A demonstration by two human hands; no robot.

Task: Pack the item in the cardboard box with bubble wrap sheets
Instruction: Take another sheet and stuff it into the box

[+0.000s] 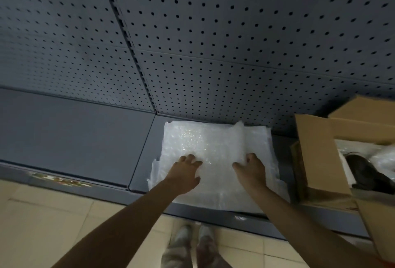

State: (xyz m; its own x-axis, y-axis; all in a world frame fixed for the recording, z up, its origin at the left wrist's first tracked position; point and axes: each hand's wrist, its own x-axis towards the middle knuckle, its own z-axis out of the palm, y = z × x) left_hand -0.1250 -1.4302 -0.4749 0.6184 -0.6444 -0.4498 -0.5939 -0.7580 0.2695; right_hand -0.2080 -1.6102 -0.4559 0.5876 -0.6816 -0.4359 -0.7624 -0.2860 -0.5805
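Now both hands, the left hand (185, 173) and right hand (250, 169), rest spread and flat on the bubble wrap stack (213, 139) on the shelf (74, 131), probably to peel one sheet. Right of them, the cardboard box (320, 161) holds a dark shoe (367, 171).

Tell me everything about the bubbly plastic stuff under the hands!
The bubble wrap is a stack of clear, whitish sheets covered in small shiny bubbles. It lies flat on the grey shelf, pushed back near the pegboard wall, with ragged edges sticking out at the left and front. Both hands press on top: the left hand and the right hand, fingers spread. The open cardboard box stands just to its right.
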